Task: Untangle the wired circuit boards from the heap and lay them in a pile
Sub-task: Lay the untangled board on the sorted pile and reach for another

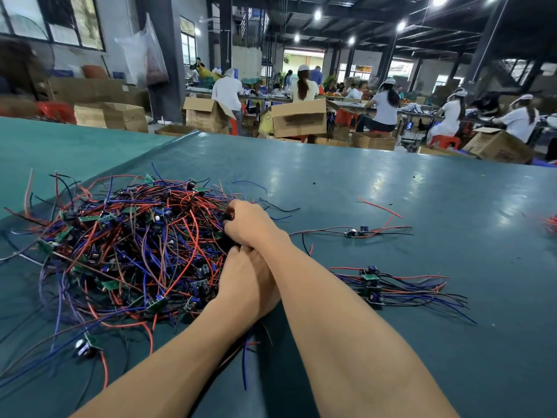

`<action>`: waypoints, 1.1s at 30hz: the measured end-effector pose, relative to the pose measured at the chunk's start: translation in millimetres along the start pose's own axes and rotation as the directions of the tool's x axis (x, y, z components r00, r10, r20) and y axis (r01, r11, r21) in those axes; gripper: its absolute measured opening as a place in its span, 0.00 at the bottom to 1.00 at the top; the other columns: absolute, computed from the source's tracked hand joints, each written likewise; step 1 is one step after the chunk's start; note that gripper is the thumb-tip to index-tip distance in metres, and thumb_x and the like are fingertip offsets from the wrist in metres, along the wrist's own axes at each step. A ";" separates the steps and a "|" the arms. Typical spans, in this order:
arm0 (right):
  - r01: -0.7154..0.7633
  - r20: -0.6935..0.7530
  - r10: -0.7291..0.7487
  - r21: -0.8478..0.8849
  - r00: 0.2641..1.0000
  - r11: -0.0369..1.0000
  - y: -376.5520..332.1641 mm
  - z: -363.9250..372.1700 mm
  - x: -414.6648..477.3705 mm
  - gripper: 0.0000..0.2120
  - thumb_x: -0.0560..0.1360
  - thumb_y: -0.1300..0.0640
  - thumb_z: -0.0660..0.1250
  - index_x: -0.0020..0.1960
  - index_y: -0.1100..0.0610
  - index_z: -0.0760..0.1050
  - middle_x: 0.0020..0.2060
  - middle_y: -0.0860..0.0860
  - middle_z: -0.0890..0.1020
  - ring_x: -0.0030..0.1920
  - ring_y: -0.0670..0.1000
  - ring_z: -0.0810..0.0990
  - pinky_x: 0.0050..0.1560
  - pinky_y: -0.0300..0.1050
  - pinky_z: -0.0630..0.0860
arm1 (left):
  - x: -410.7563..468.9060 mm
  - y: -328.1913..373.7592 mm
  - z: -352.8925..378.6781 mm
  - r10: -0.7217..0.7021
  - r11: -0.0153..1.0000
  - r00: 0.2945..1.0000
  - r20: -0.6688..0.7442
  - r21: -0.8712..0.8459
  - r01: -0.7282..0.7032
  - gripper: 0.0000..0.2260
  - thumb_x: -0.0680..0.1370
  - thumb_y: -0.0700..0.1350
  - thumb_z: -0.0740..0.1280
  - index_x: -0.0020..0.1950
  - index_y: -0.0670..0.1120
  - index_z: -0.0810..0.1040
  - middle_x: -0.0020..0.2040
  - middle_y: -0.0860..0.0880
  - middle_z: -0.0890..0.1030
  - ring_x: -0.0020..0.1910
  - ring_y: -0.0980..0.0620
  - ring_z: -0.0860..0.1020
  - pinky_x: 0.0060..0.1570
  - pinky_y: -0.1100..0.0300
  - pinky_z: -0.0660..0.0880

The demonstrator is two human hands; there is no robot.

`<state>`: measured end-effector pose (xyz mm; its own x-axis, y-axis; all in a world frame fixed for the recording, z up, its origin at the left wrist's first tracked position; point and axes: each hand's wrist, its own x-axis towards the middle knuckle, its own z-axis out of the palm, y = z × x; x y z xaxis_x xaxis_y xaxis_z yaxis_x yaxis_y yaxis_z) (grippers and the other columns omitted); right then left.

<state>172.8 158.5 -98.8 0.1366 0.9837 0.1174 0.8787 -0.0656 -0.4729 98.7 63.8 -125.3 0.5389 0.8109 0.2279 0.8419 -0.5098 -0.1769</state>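
The right forearm [346, 327] crossed over the left one, and both hands met at the right edge of the heap [129, 245] on the teal bench [391, 191]. The right hand [253, 226] curled round a dark wire bundle [226, 219]. The left hand [245, 285] lay tucked beneath the right wrist with its fingertips buried, so its grip could not be told. The step probably called for pinning the heap and drawing one board's leads out slowly, lengthwise. The pile of freed circuit boards [372, 285] lay right of the heap. Which board was held stayed hidden.
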 end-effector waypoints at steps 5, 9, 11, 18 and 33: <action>-0.016 0.014 0.016 -0.048 1.000 0.999 2.2 2.0 7.0 0.16 0.78 0.50 0.66 0.64 0.54 0.75 0.63 0.58 0.80 0.62 0.61 0.78 0.58 0.51 0.77 | 0.2 1.9 -4.5 0.074 0.997 0.997 -0.007 0.011 -0.074 0.23 0.83 0.49 0.54 0.78 0.44 0.59 0.74 0.42 0.67 0.72 0.42 0.66 0.64 0.51 0.66; -0.039 -0.133 0.045 0.050 0.990 0.998 1.3 -1.8 -1.1 0.12 0.76 0.49 0.68 0.57 0.52 0.76 0.55 0.56 0.81 0.56 0.60 0.80 0.51 0.50 0.76 | -2.0 0.8 -6.9 0.083 0.995 0.997 0.006 -0.052 -0.083 0.22 0.82 0.50 0.55 0.75 0.46 0.63 0.71 0.43 0.71 0.70 0.42 0.68 0.63 0.51 0.66; 0.004 -0.232 0.052 0.237 0.971 0.972 -2.6 -10.8 -8.1 0.08 0.75 0.48 0.70 0.51 0.50 0.78 0.49 0.52 0.83 0.51 0.57 0.81 0.51 0.49 0.78 | -2.6 1.3 -8.3 0.076 0.990 0.997 -0.020 -0.114 -0.078 0.20 0.81 0.52 0.55 0.72 0.48 0.68 0.67 0.46 0.75 0.66 0.43 0.71 0.60 0.52 0.66; -0.063 0.034 0.090 0.937 0.995 0.344 -18.3 -72.0 -40.1 0.07 0.77 0.56 0.69 0.49 0.61 0.78 0.42 0.55 0.81 0.36 0.54 0.81 0.30 0.47 0.80 | -0.7 5.2 -2.2 0.015 0.982 0.992 -0.124 -0.186 -0.038 0.13 0.82 0.51 0.53 0.60 0.52 0.75 0.54 0.49 0.79 0.55 0.44 0.76 0.51 0.53 0.68; 0.185 -0.200 0.065 0.964 0.978 0.191 21.8 -163.2 -65.1 0.08 0.78 0.58 0.69 0.53 0.62 0.77 0.39 0.53 0.84 0.37 0.51 0.84 0.35 0.45 0.80 | 4.5 4.8 6.1 0.002 0.972 0.988 -0.155 -0.233 -0.038 0.15 0.82 0.52 0.54 0.64 0.53 0.76 0.57 0.48 0.80 0.57 0.43 0.76 0.54 0.51 0.69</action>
<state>257.7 65.7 25.7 0.2824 0.9237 0.2588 -0.2484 0.3310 -0.9104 105.0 66.8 -131.0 0.5379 0.7558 0.3735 0.8039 -0.5932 0.0425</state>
